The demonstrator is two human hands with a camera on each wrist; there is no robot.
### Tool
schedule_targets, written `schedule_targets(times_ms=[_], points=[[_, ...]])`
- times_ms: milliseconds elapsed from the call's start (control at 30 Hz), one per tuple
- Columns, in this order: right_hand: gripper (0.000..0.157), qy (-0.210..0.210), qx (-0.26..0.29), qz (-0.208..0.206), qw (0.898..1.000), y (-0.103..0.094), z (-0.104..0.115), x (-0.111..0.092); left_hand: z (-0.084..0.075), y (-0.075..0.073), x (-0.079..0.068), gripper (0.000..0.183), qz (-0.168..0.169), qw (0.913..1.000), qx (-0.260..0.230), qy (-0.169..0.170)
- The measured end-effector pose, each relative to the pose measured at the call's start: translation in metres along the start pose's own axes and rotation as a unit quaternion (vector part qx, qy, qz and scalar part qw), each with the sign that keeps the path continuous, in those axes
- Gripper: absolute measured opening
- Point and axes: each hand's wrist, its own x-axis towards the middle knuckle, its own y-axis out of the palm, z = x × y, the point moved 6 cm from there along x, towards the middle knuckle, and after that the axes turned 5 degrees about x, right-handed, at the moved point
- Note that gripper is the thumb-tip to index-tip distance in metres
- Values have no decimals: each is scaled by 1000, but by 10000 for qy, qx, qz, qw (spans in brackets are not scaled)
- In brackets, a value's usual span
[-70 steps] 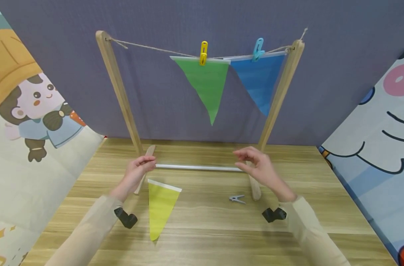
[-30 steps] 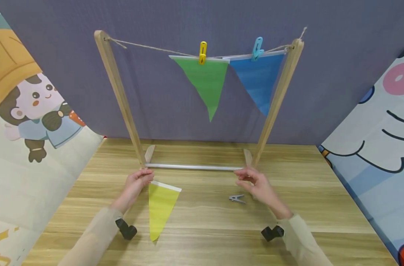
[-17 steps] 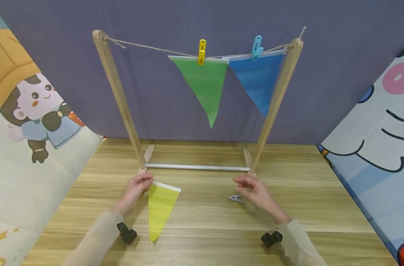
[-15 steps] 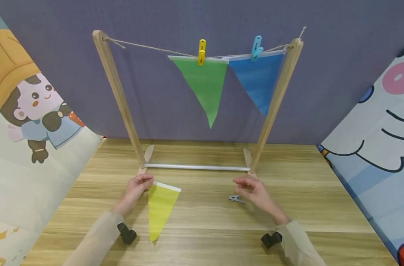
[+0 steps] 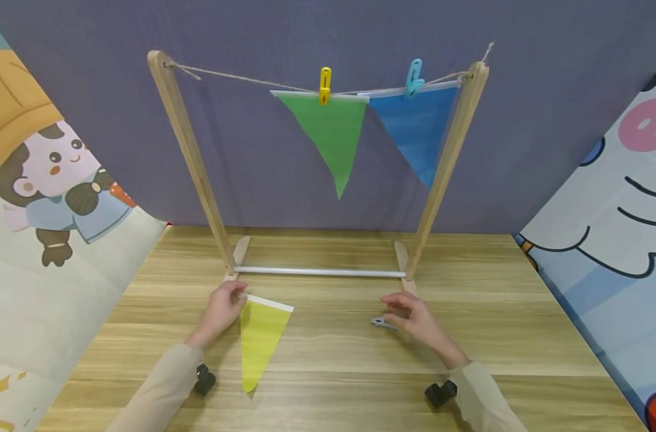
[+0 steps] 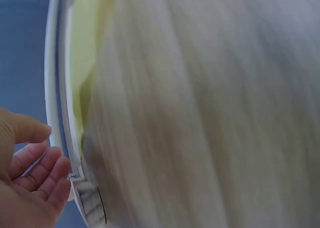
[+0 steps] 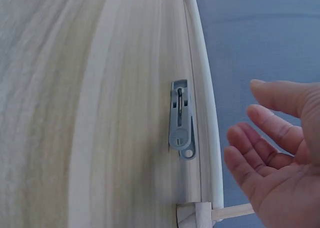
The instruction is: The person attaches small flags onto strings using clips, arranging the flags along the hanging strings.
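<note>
My left hand [image 5: 224, 307] is at the upper left corner of a yellow triangular pennant [image 5: 260, 342] lying on the table, its fingertips overlapping the white top edge. The left wrist view shows a gap between thumb and fingers, with nothing pinched. Just over a small grey clothespin [image 5: 379, 322] hovers my right hand [image 5: 416, 321], fingers loosely bent and thumb apart. In the right wrist view the whole clothespin [image 7: 180, 118] shows beside that hand [image 7: 280, 148], not gripped. Part of it is hidden by the thumb in the head view.
Behind the hands stands a frame with two wooden posts [image 5: 195, 168] and a white rod [image 5: 317, 272] low between them. Its string [image 5: 241, 77] carries a green pennant [image 5: 330, 132] under a yellow clothespin [image 5: 325, 87] and a blue pennant [image 5: 417, 129] under a light blue clothespin [image 5: 413, 84].
Both hands have drawn back from the frame's feet toward me. The left has come to the yellow pennant's corner, the right down to the grey clothespin. The green pennant's tip sways slightly.
</note>
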Motion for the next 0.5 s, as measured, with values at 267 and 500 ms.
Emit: schedule_targets(times_ms=[267, 500], points=[[31, 189, -851, 85, 9962, 1, -5, -4, -2, 4, 2, 31, 256, 9900, 1284, 522], [32, 572, -1233, 130, 9906, 2, -11, -7, -4, 5, 3, 33, 244, 9831, 1667, 710]])
